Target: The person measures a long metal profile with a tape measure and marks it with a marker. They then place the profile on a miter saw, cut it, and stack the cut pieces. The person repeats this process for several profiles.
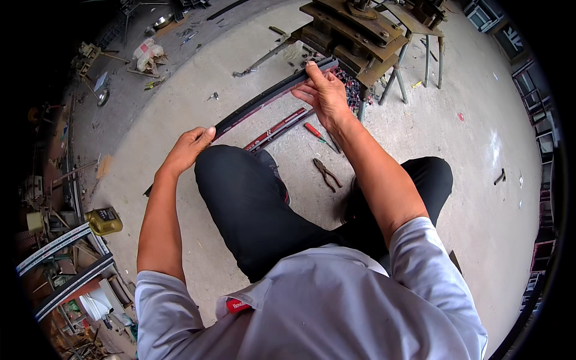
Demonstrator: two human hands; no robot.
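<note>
A long dark metal profile [258, 99] slants up to the right across my knee. My left hand [187, 149] grips it near my knee, with the thumb on top. Closer to its far end, my right hand [324, 93] pinches it between thumb and fingers. That far end reaches the edge of a rusty metal press [360, 36]. Below the profile, red-and-white film-covered strips [275, 129] lie on the floor. Beside them are a red-handled screwdriver [313, 129] and pliers [326, 174] with dark red handles.
Small dark and red scraps [351, 84] are heaped under the press. A metal-legged stand [414, 30] is at its right. To my left are a yellow-green jug [104, 221], a frame of profiles [72, 282] and clutter. Dark frames [540, 120] line the right wall.
</note>
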